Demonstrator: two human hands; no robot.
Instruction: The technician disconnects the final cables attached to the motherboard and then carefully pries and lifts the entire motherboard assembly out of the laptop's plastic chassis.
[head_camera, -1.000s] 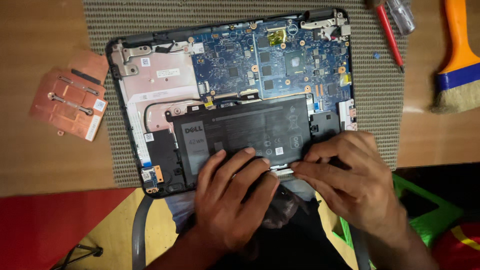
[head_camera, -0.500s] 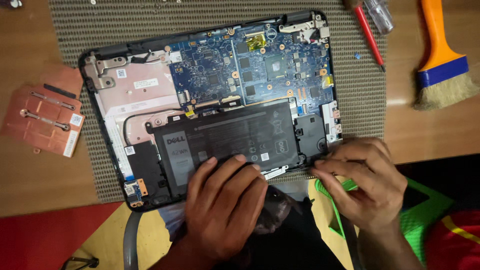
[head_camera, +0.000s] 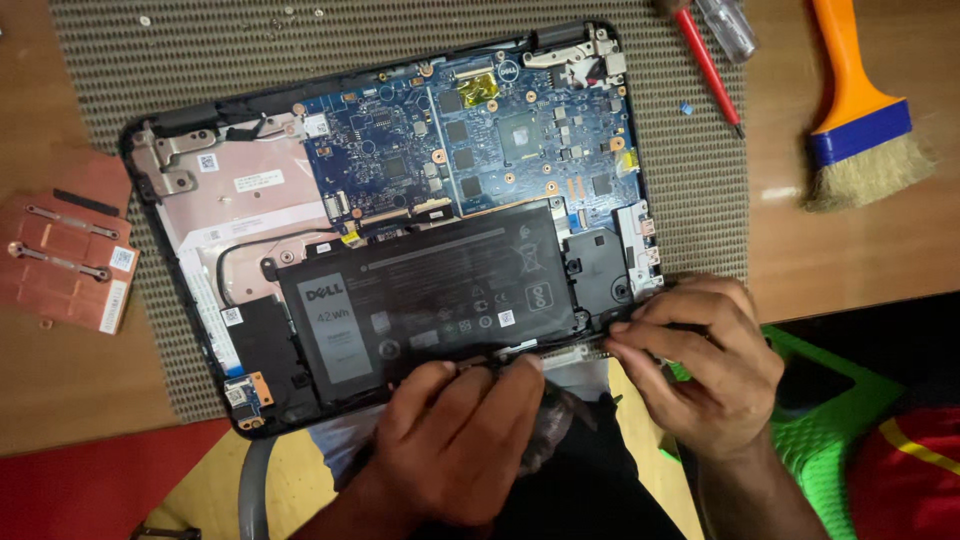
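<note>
Fingertips (head_camera: 470, 372) of the left hand (head_camera: 455, 440) curl over the near edge of the battery (head_camera: 430, 300), bent and pressing on it rather than wrapped around it; whether anything sits pinched under them cannot be told. Beside it the right hand (head_camera: 700, 365) has its fingers drawn together at the battery's near right corner, where a pale connector strip (head_camera: 565, 352) shows, tips touching the laptop (head_camera: 160, 190) rim; whether they actually pinch the strip cannot be told.

That black slab lies flat in the open laptop, in the near half of the shell, just below the blue board (head_camera: 480, 140) and right of the pinkish plate (head_camera: 230, 190). The laptop rests on a woven mat (head_camera: 700, 200) on a wooden table (head_camera: 850, 260).

By its look the battery is a stiff, fairly dense pack with a smooth wrap, likely slick to bare fingers and unkind to bending or prodding. A sound hold would be along the long edges or at the corners, lifting level, and never by the thin cable at its end.

Off to the left lies a copper heatsink (head_camera: 65, 255), apart from the laptop. At the top right sit a red screwdriver (head_camera: 705, 60) and, farther out, a brush (head_camera: 860, 120) with an orange handle
</note>
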